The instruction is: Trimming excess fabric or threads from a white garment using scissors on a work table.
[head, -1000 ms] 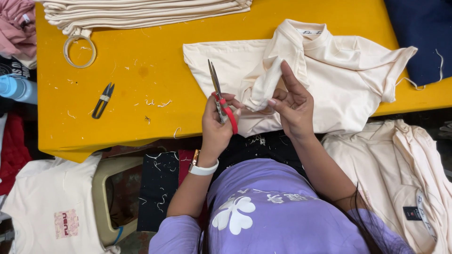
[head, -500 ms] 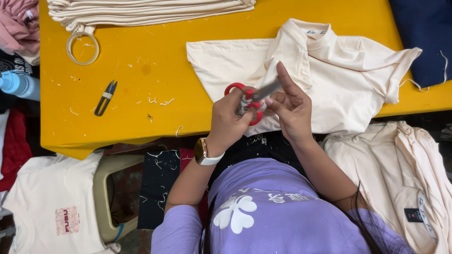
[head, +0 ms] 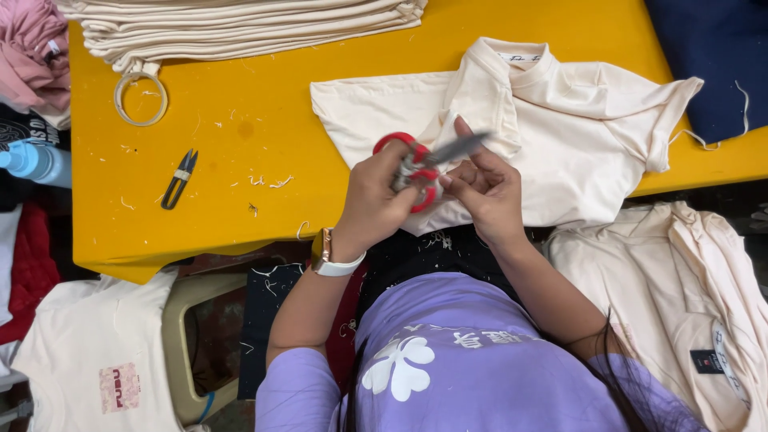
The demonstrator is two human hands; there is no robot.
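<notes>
From the head camera, which looks straight down, the person in the purple shirt sits at the near edge of the yellow table (head: pixel 240 192) and holds both hands just over that edge. The left hand (head: pixel 376 200) grasps the red-handled scissors (head: pixel 420 164): the fingers go through the red loops and close on them. The long axis of the scissors runs from the handles at the left toward the right and a little far, and the grey blades point over the right hand (head: pixel 484 188). The blades are blurred, so I cannot tell if they are open or closed. The right hand is just beside the scissors, touching or nearly touching the near handle loop; its fingers are bent together as if they pinch something small, but what they pinch I cannot make out. Directly under and beyond both hands lies the cream shirt (head: pixel 560 136), spread on the table with its collar at the far side; the right hand is the nearer one to it. Well apart to the left on the table lie small black thread snips (head: pixel 180 178), with thread bits around them, and farther away a tape ring (head: pixel 141 98) beside a stack of folded cream cloth (head: pixel 240 24). The stack is cut off by the far edge of the picture.
</notes>
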